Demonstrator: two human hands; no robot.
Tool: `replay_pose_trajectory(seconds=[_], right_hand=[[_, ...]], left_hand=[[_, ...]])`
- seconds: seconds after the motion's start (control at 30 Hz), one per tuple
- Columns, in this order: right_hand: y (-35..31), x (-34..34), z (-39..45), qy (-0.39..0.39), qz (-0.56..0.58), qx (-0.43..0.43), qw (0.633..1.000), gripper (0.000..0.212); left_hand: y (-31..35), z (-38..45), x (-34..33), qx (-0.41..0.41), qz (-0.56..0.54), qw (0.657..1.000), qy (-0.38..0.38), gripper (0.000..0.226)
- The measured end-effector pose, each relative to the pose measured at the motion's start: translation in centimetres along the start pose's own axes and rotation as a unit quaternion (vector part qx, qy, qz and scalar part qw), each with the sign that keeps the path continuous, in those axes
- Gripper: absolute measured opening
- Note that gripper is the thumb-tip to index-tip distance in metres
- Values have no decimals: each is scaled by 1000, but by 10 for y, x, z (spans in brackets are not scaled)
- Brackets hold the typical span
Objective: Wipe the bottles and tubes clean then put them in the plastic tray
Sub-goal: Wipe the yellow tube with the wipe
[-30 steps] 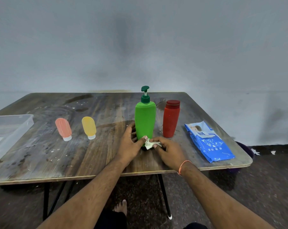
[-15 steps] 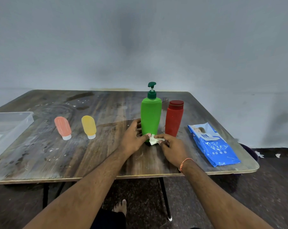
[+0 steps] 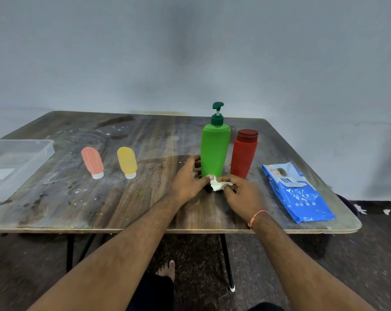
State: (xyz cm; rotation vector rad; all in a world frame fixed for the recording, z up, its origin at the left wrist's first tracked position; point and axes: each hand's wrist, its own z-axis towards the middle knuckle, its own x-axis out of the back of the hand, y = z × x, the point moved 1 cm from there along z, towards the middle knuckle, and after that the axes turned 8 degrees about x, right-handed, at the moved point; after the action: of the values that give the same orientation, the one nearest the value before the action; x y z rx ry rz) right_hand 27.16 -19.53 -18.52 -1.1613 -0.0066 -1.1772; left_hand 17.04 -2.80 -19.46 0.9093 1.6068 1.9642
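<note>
The tray (image 3: pixel 45 145) sits empty at the far left edge of the table (image 3: pixel 145 209), well apart from the work. Next come the pink tube (image 3: pixel 92 162) and the yellow tube (image 3: pixel 127 162), both standing cap-down and untouched.

At the middle, the left hand (image 3: pixel 186 178) curls round the foot of the green pump bottle (image 3: pixel 214 151), thumb against a crumpled wipe (image 3: pixel 219 184). The right hand (image 3: pixel 240 194) pinches the other end of that wipe. The step looks like opening the wad out; it would go better spread flat over the palm, so it wraps the bottle, with the left hand steadying the base while the cloth runs up to the pump.

The red bottle (image 3: pixel 244 153) stands just beside the green one, close enough to be knocked when the green one is turned or lifted, so lifting it clear toward the body seems wise. The blue pack of wipes (image 3: pixel 297 191) lies at the right, near the table edge, out of the way
</note>
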Motion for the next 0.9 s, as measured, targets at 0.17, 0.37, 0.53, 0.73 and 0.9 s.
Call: replay_pose_trajectory(seconds=[0.17, 0.37, 0.53, 0.73, 0.9], right_hand=[[-5, 5, -5, -20, 48, 5, 999, 32], [-12, 3, -6, -49, 94, -8, 994, 29], [-19, -8, -8, -79, 131, -16, 988, 28], [-28, -27, -8, -91, 138, -1, 986, 37], [-24, -31, -7, -91, 133, -7, 987, 36]], left_hand=[[4, -21, -3, -20, 22, 999, 45, 72], [6, -62, 38, -58, 67, 949, 302, 61], [-12, -76, 95, -4, 153, 909, 388, 84], [-22, -70, 125, 19, 176, 908, 380, 106], [-26, -51, 141, 61, 172, 914, 361, 113]])
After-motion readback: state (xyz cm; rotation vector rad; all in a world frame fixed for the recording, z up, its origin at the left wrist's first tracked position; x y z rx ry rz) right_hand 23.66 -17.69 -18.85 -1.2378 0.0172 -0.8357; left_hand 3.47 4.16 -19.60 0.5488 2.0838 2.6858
